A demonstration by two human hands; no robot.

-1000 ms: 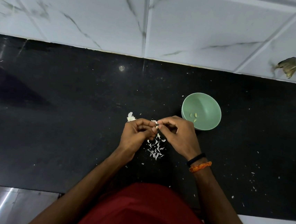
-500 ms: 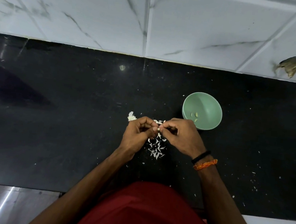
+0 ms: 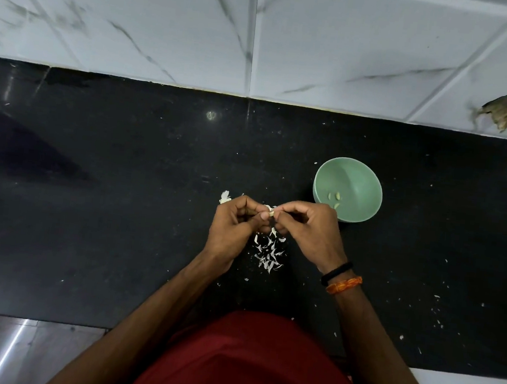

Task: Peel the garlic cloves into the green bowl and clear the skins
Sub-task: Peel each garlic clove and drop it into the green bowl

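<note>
Head view, garlic clove (image 3: 271, 214) now barer, hands unmoved

Glossy black stone counter (image 3: 120, 210), polished marble-look wall tiles (image 3: 138, 19), papery skins (image 3: 268, 252).

Red shirt (image 3: 248, 364), black and orange wristbands (image 3: 340, 279)

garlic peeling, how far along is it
Done: three peeled cloves lie in the green bowl. In hand: the left hand and right hand pinch one garlic clove between them. Left: the skins on the black counter are not yet cleared.
</note>
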